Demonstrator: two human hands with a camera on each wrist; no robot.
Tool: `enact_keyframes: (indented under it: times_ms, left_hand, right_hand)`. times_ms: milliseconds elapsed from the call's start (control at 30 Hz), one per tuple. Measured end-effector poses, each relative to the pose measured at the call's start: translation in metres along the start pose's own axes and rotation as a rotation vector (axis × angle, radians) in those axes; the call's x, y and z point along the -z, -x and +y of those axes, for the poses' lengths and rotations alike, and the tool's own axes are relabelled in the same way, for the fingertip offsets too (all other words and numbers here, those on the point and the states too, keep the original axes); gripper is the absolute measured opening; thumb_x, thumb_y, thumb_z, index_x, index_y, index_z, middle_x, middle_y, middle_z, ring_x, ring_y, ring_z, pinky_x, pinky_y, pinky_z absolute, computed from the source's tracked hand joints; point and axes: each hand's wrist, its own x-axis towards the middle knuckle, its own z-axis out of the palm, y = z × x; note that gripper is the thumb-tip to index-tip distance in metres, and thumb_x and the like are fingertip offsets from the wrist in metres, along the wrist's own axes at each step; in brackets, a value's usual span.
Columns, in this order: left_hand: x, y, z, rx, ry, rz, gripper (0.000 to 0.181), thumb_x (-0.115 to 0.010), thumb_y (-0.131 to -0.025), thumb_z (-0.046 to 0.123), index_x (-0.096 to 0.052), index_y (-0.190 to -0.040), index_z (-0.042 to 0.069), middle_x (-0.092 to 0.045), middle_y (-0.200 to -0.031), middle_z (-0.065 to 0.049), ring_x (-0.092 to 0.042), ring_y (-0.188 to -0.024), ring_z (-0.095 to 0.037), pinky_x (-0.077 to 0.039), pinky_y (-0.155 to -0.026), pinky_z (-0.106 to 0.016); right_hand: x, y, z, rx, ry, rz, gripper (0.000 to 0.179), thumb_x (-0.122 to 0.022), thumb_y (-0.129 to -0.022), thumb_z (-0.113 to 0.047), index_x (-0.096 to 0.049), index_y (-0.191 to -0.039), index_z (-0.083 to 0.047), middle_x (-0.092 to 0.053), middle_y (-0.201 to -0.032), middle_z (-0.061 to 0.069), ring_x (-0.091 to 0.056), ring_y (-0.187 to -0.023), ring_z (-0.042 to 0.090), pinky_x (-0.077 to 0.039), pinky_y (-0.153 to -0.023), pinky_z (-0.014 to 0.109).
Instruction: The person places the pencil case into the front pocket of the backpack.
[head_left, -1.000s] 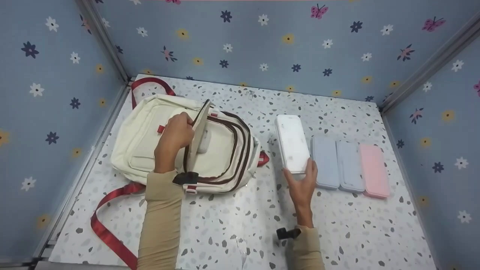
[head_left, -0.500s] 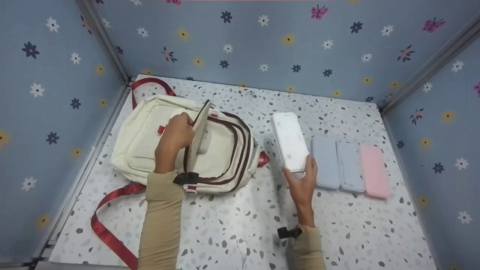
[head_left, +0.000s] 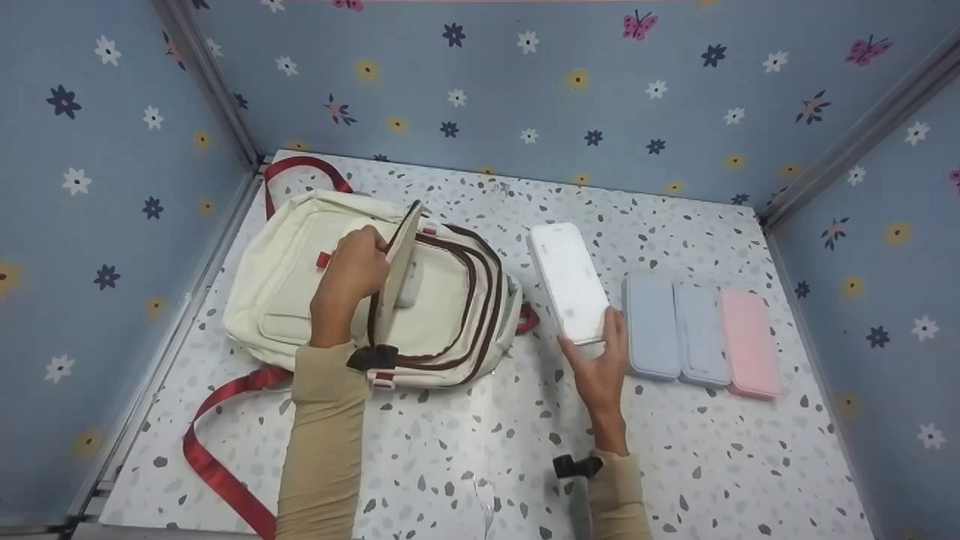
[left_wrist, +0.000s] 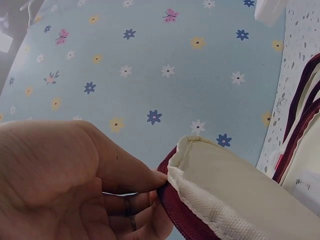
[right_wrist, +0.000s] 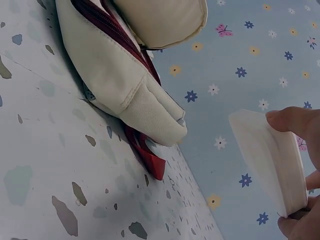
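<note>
A cream backpack (head_left: 289,277) with maroon zip edging lies on the left of the table, its front pocket unzipped. My left hand (head_left: 356,262) pinches the edge of the pocket flap (left_wrist: 220,175) between thumb and fingers and holds it raised. Inside the pocket a small pale grey object (head_left: 409,285) shows, partly covered by the flap. To the right of the bag, my right hand (head_left: 600,367) grips the near end of a long white case (head_left: 570,277). In the right wrist view the case (right_wrist: 270,155) is lifted off the table, thumb on one side and fingers on the other.
Two light blue cases (head_left: 651,326) and a pink case (head_left: 750,341) lie in a row right of my right hand. Red straps (head_left: 221,450) trail from the bag. Flowered panels (head_left: 510,90) wall the speckled table (head_left: 450,465) on three sides.
My right hand has shifted slightly left, carrying the white case toward the backpack and tilting it a little more. The left hand and the flap have stayed where they were.
</note>
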Motion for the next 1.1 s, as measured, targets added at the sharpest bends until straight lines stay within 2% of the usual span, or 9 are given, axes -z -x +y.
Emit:
enact_keyframes:
  times_ms: [100, 300, 533, 800, 1100]
  left_hand:
    - [0.000, 0.000, 0.000, -0.005, 0.006, -0.002, 0.026, -0.037, -0.087, 0.000, -0.053, -0.106, -0.005, -0.055, -0.107, -0.021, -0.051, -0.099, -0.034, -0.042, -0.084, -0.046]
    - [-0.001, -0.001, -0.001, 0.000, 0.002, 0.006, 0.026, -0.038, -0.086, 0.000, -0.053, -0.106, -0.005, -0.055, -0.106, -0.021, -0.052, -0.100, -0.034, -0.042, -0.085, -0.046]
    - [-0.001, 0.000, -0.001, 0.009, 0.003, 0.003, 0.027, -0.037, -0.086, 0.000, -0.053, -0.107, -0.005, -0.054, -0.107, -0.021, -0.051, -0.100, -0.034, -0.043, -0.085, -0.046]
    - [-0.003, 0.000, -0.001, 0.003, -0.001, 0.018, 0.026, -0.038, -0.086, 0.001, -0.054, -0.105, -0.005, -0.054, -0.105, -0.021, -0.052, -0.097, -0.034, -0.043, -0.084, -0.046]
    - [-0.002, 0.001, 0.000, -0.006, 0.003, 0.020, 0.024, -0.039, -0.085, 0.000, -0.053, -0.103, -0.006, -0.055, -0.104, -0.022, -0.051, -0.098, -0.035, -0.042, -0.085, -0.046]
  right_hand:
    - [-0.001, 0.000, -0.001, 0.021, -0.007, -0.015, 0.088, -0.081, -0.069, -0.023, -0.033, -0.141, -0.002, -0.032, -0.140, 0.015, -0.032, -0.128, 0.027, -0.023, -0.106, 0.043]
    - [-0.004, 0.003, -0.003, 0.026, 0.002, -0.038, 0.089, -0.080, -0.070, -0.024, -0.033, -0.140, 0.000, -0.027, -0.144, 0.020, -0.025, -0.134, 0.030, -0.022, -0.107, 0.045]
    - [-0.009, 0.006, -0.006, 0.040, -0.025, -0.085, 0.090, -0.080, -0.070, -0.023, -0.031, -0.141, 0.000, -0.027, -0.144, 0.014, -0.028, -0.132, 0.026, -0.023, -0.107, 0.043]
    - [-0.014, 0.009, -0.011, 0.058, -0.026, -0.132, 0.090, -0.080, -0.070, -0.025, -0.031, -0.142, -0.002, -0.027, -0.144, 0.015, -0.028, -0.132, 0.029, -0.026, -0.104, 0.047]
    - [-0.020, 0.014, -0.013, 0.122, -0.041, -0.188, 0.088, -0.079, -0.071, -0.028, -0.032, -0.141, -0.002, -0.030, -0.143, 0.015, -0.028, -0.132, 0.028, -0.026, -0.105, 0.046]
